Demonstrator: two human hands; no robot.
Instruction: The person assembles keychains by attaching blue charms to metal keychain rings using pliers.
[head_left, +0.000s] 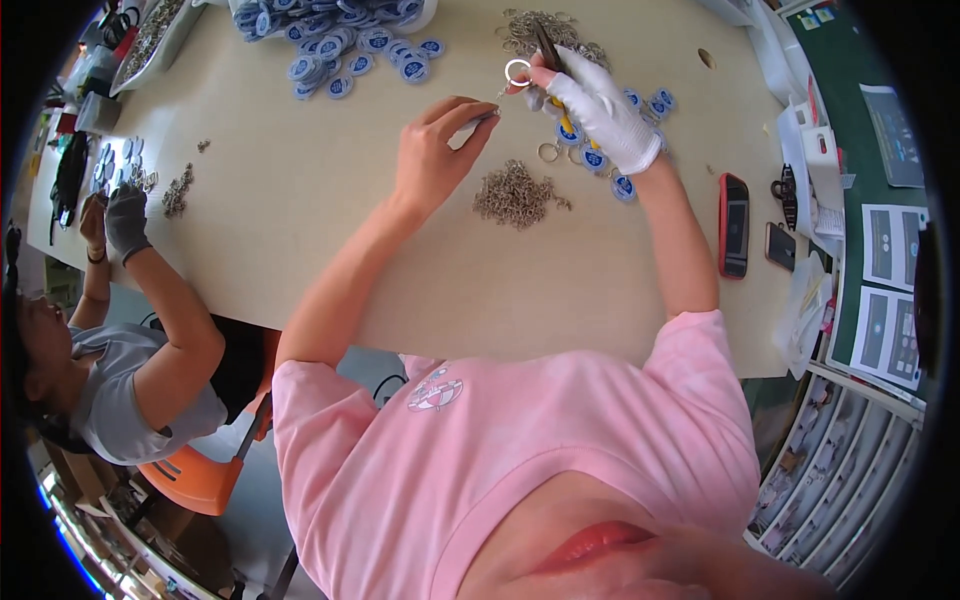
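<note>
My left hand (438, 150) is bare and closed, pinching a thin greyish-blue piece (478, 120) seen nearly edge-on. My right hand (605, 110) wears a white glove that leaves some fingertips bare. It is closed round pliers (546, 46) with dark jaws and yellow-orange handles. The same hand's fingertips hold a silver key ring (517, 72), from which a short chain hangs toward my left fingertips. Whether the chain joins the thin piece is too small to tell. Below the hands lies a pile of small chain pieces (515, 194). Blue-and-white round tags with rings (593, 158) lie under and beside my right hand.
At the back are a white tray of round tags (340, 12) and a pile of key rings (520, 32). Two phones (734, 226) lie at the right, near white bins (815, 150). To the left, a co-worker's gloved hand (126, 222) works near small chain piles (178, 190).
</note>
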